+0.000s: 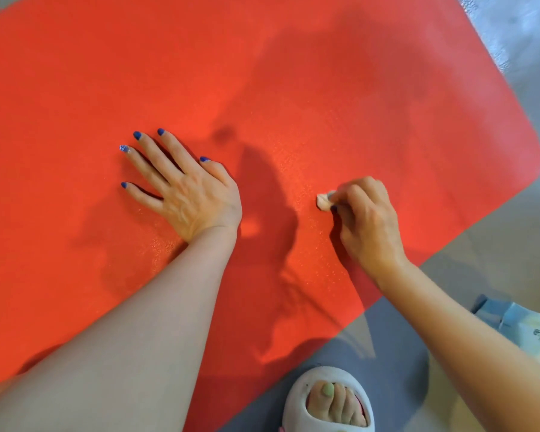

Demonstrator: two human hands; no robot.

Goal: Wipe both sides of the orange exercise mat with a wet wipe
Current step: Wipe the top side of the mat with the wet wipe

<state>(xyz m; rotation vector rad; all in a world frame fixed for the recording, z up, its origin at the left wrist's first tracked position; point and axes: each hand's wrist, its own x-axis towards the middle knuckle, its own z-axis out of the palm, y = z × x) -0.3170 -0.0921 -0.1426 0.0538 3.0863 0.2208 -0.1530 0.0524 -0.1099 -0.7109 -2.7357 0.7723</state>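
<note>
— What do you have on the feed?

— I see the mat [262, 88] lying flat on the floor [512, 244], filling most of the view, its rounded corner off to the right. Both bare forearms reach in from below.

— How is the left hand [187, 194] placed?

— Palm down on the mat, fingers straight and spread, pointing up and left; blue nails show. It holds nothing, it simply presses flat. The arm runs back to the lower left corner.

— And the right hand [368, 219]?

— Its grip is closed: fingers curled over, knuckles up, pinching a small bunched wipe [325, 201] that pokes out on the left of the fingertips and touches the mat. The wrist is bent, the forearm coming in from the lower right, crossing the mat's near edge.

— Anything else nearby?

— A foot in a white open-toed slipper [328, 400] on the floor at the bottom, just off the mat, and a pale blue pack [518, 322] at the right edge, partly behind the arm.
</note>
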